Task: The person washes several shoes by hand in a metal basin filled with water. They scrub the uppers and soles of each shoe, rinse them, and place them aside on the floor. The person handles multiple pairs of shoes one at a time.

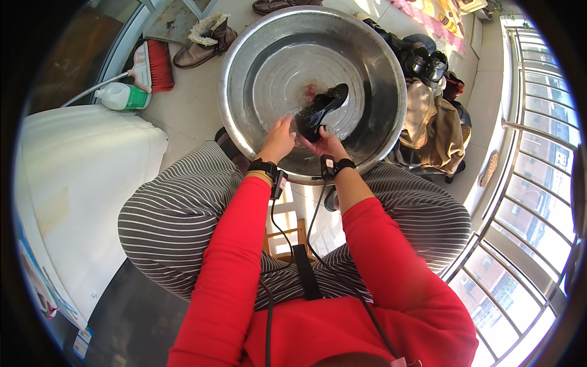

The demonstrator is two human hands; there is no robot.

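Note:
A large round metal basin [234, 91] with water in it stands in front of my knees. Over the water, a wet black shoe [316, 114] is tilted, one end up and to the right. My right hand [328, 143] grips the lower end of the shoe, thumb on its near side. Just left of that same end is my left hand [279, 137], its fingers bent; whether they touch the shoe is hard to tell. A small reddish thing [311, 91] shows in the water beyond the shoe.
Right of the basin lie several black shoes [426, 64] and tan boots or cloth items [440, 133]. A brown fur-lined boot [204, 46], a red-bristled broom [158, 66] and a white-and-green jug [124, 96] are at the left. A white appliance or cabinet [91, 151] stands nearer me.

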